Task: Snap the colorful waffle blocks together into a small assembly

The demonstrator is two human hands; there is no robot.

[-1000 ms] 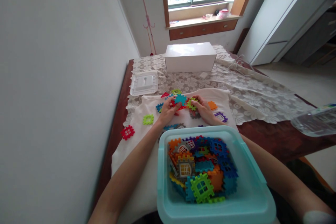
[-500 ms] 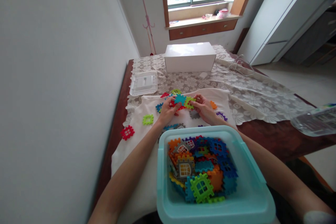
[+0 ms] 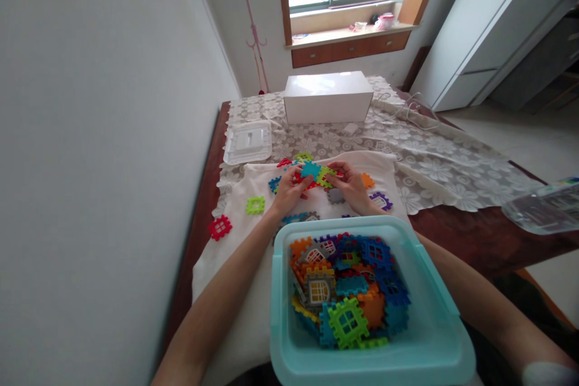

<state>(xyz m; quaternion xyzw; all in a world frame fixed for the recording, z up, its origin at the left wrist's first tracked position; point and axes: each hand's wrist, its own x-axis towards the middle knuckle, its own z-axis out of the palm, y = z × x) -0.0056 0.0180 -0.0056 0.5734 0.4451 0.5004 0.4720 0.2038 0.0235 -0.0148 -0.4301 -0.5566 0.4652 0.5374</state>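
My left hand (image 3: 290, 189) is closed on a blue toothed building tile (image 3: 310, 170). My right hand (image 3: 348, 182) pinches a lime green tile (image 3: 324, 177) whose edge meets the blue one. Red pieces show below these tiles, partly hidden by my fingers. Around my hands, loose tiles lie on the white cloth: a lime green frame (image 3: 256, 205), a red window tile (image 3: 220, 228), a purple one (image 3: 380, 200), an orange one (image 3: 368, 180) and a grey one (image 3: 335, 195).
A turquoise tub (image 3: 434, 325) full of mixed tiles stands close in front of me, between my forearms. Farther back are a white box (image 3: 328, 108) and a white lid (image 3: 248, 143). A clear plastic container (image 3: 540, 211) is at the right edge; a wall (image 3: 104, 132) rises on the left.
My right hand has shifted slightly, its fingers farther over the lime green tile, uncovering more of the grey and purple tiles. My left hand stays nearly still.
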